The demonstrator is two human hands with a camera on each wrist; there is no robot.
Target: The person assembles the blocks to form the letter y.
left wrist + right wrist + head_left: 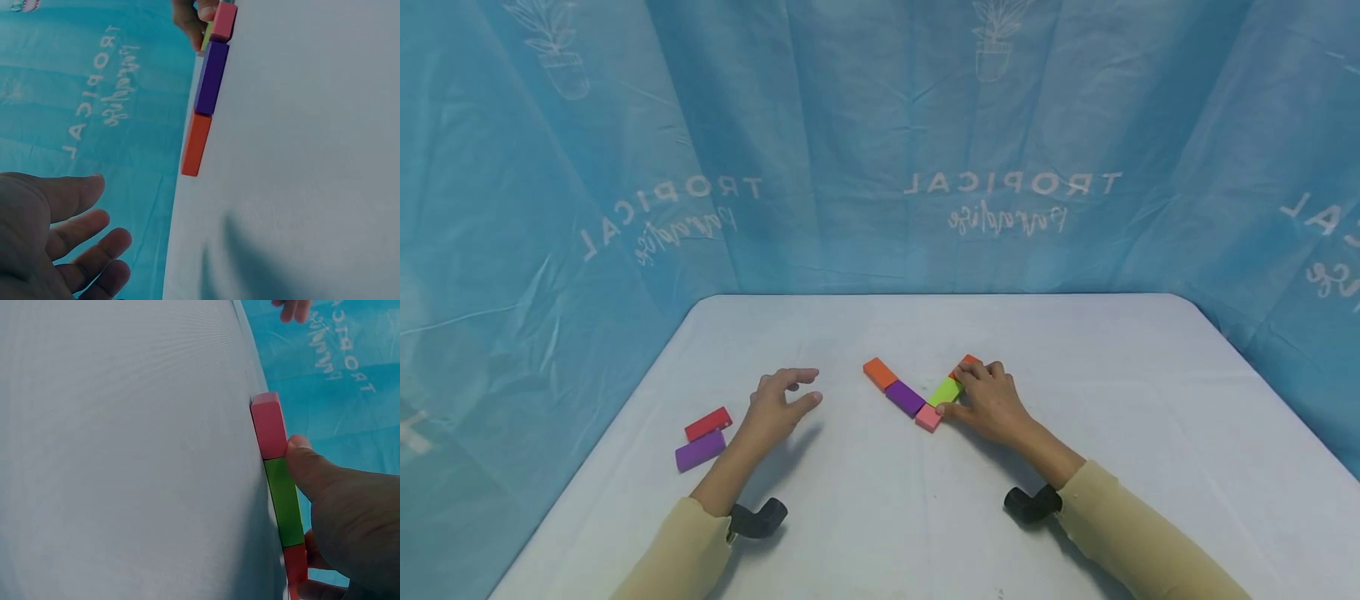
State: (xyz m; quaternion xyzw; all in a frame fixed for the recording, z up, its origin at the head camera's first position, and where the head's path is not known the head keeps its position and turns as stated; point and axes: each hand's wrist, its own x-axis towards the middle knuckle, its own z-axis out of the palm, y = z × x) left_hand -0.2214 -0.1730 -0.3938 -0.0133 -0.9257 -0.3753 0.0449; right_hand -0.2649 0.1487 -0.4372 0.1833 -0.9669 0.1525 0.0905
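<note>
The left hand [778, 410] hovers half-spread and empty; the right hand [994, 405], partly curled, touches an orange block [971, 359], grip unclear from here.

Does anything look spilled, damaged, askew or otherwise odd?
Only the white lettering on the blue backdrop sheet looks odd: it reads mirror-reversed. The V-shaped row of rectangular coloured blocks shows no visible damage, and nothing looks spilled.

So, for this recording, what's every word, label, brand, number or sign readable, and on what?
"TROPICAL", in mirrored capitals: on the blue curtain, more than once.
"Paradise", in mirrored script: on the curtain, beneath that word.
Head view's right edge: both words are cut off.
Pale mark, left edge of the head view: unreadable.
Blocks: no readable text.
</note>
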